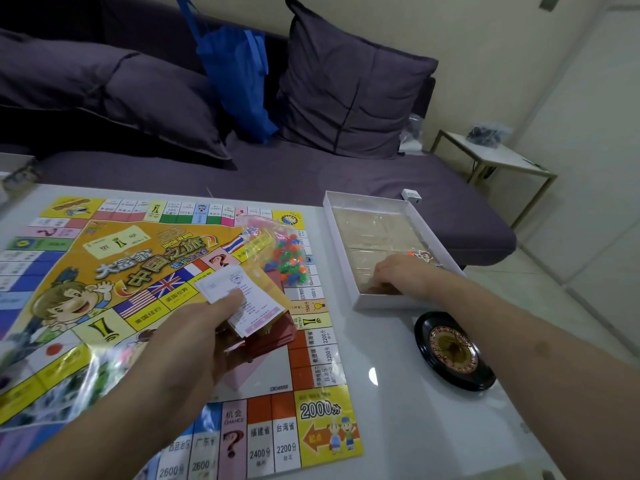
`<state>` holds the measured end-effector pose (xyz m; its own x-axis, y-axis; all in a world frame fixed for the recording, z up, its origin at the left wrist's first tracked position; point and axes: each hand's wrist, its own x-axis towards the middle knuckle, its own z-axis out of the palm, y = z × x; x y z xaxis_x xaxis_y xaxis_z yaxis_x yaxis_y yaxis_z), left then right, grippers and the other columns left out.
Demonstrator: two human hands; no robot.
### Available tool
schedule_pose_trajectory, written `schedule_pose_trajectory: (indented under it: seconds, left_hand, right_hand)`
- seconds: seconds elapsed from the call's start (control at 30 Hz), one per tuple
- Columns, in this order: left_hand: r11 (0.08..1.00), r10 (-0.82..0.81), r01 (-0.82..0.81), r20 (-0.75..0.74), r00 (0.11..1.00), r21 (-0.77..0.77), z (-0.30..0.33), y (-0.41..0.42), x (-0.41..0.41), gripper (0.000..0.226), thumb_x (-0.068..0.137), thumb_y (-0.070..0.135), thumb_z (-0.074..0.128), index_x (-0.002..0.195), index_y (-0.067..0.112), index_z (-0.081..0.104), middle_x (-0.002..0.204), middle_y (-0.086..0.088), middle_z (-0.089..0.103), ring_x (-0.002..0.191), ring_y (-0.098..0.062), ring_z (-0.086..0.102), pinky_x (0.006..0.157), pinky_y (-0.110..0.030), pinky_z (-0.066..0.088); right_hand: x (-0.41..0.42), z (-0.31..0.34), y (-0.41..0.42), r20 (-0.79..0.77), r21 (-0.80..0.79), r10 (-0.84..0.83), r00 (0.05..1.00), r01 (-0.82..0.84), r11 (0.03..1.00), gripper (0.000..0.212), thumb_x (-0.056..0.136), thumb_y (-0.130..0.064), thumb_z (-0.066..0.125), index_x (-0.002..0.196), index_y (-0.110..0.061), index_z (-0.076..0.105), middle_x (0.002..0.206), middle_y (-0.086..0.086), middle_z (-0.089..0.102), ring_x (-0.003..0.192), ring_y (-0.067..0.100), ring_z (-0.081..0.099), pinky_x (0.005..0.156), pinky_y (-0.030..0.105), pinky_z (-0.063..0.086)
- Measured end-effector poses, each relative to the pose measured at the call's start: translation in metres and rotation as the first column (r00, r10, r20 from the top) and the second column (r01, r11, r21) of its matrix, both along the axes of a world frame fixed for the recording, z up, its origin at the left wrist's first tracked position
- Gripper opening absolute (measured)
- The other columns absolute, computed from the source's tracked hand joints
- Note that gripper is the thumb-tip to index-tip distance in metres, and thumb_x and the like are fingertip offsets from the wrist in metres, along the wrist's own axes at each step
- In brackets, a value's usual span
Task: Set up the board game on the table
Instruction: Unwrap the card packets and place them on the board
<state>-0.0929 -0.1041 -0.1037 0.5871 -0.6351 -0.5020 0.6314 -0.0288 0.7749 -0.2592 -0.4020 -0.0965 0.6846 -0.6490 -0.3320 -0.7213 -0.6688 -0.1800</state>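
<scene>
Both forearms were bare to the frame's edge, with no sleeve, watch or ring showing on the left hand (194,337) or the right hand (401,273).

- Game board (194,306): printed sheet, unfolded flat on white table; yellow centre panel with cartoon figure, flags and Chinese lettering; border of coloured property squares; yellow "2000" corner square nearest right.
- Cards (239,299): small stack of white and pink printed slips, pinched in left hand (194,344) above board centre.
- Red cards (273,341): dark red stack on board, partly hidden under hand and slips.
- Bag of pieces (284,258): clear plastic, multicoloured small tokens inside, lying on board's right edge.
- Box tray (349,271): shallow white open box, brown interior, right of board; right hand (401,275) inside, near front wall.
- Roulette wheel (453,351): round, black-rimmed, flat on table just in front of tray.
</scene>
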Motion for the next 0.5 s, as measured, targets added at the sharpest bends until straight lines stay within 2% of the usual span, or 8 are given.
schedule_pose_trajectory:
  seconds: [0.07,0.1,0.17,0.23,0.3,0.4,0.5]
  left_hand:
    - [1.0,0.004,-0.004,0.005,1.0,0.003,0.0,0.0,0.0,0.024,0.1,0.016,0.065,0.117,-0.001,0.064,0.098,-0.019,0.079,0.102,-0.038,0.074,0.081,-0.051,0.061]
    - [1.0,0.005,-0.005,0.006,1.0,0.002,0.0,0.001,0.001,0.023,0.1,0.016,0.065,0.117,-0.001,0.064,0.097,-0.019,0.079,0.102,-0.038,0.074,0.079,-0.05,0.061]
    - [1.0,0.003,-0.003,0.006,1.0,-0.008,0.0,0.002,0.002,0.024,0.1,0.016,0.065,0.117,-0.001,0.065,0.1,-0.02,0.079,0.104,-0.039,0.074,0.081,-0.05,0.061]
    - [1.0,-0.002,0.002,0.01,1.0,-0.017,0.001,0.004,0.003,0.025,0.101,0.016,0.064,0.118,-0.002,0.065,0.105,-0.022,0.078,0.105,-0.04,0.074,0.083,-0.051,0.061]
    - [1.0,-0.004,0.005,0.013,1.0,-0.031,0.002,0.006,0.004,0.026,0.102,0.015,0.063,0.119,-0.003,0.065,0.11,-0.025,0.076,0.107,-0.041,0.073,0.086,-0.052,0.06]
    - [0.999,-0.01,0.011,0.027,1.0,-0.048,0.006,0.011,0.005,0.026,0.102,0.015,0.063,0.12,-0.004,0.065,0.109,-0.025,0.076,0.107,-0.043,0.073,0.09,-0.054,0.06]
    - [0.997,-0.03,0.033,0.051,0.998,-0.069,0.011,0.02,0.005,0.029,0.104,0.016,0.06,0.121,-0.007,0.065,0.11,-0.027,0.075,0.106,-0.045,0.073,0.096,-0.056,0.058]
  right_hand:
    - [0.001,0.012,0.008,-0.035,0.062,0.004,0.999,-0.002,0.998,0.036,0.087,-0.04,0.057,0.102,-0.012,0.074,0.106,0.0,0.067,0.103,0.021,0.059,0.099,0.04,0.049]
    - [-0.001,0.016,0.009,0.008,0.055,0.035,0.999,-0.035,0.998,0.042,0.077,-0.045,0.058,0.093,-0.009,0.073,0.095,-0.001,0.065,0.092,0.02,0.057,0.091,0.04,0.049]
    - [-0.004,0.019,0.01,0.006,0.027,0.085,0.996,-0.085,0.996,0.03,0.074,-0.034,0.064,0.09,-0.01,0.072,0.086,-0.001,0.064,0.084,0.019,0.056,0.081,0.039,0.047]
    - [-0.006,0.022,0.011,0.015,-0.006,0.028,0.999,-0.028,1.0,0.009,0.083,-0.018,0.067,0.087,-0.022,0.073,0.089,-0.004,0.069,0.087,0.018,0.062,0.081,0.038,0.051]
    - [-0.008,0.027,0.016,0.11,-0.078,-0.002,0.994,0.011,0.997,0.015,0.087,-0.013,0.069,0.082,-0.028,0.069,0.086,-0.005,0.07,0.085,0.018,0.064,0.08,0.038,0.053]
    - [-0.01,0.03,0.029,0.296,-0.111,-0.059,0.953,0.096,0.989,0.017,0.084,-0.016,0.073,0.076,-0.027,0.063,0.079,-0.008,0.067,0.077,0.016,0.061,0.074,0.038,0.053]
    - [-0.002,0.036,0.063,0.478,0.02,-0.099,0.873,0.102,0.995,0.016,0.083,-0.016,0.068,0.073,-0.022,0.058,0.077,-0.004,0.071,0.075,0.017,0.067,0.074,0.041,0.055]
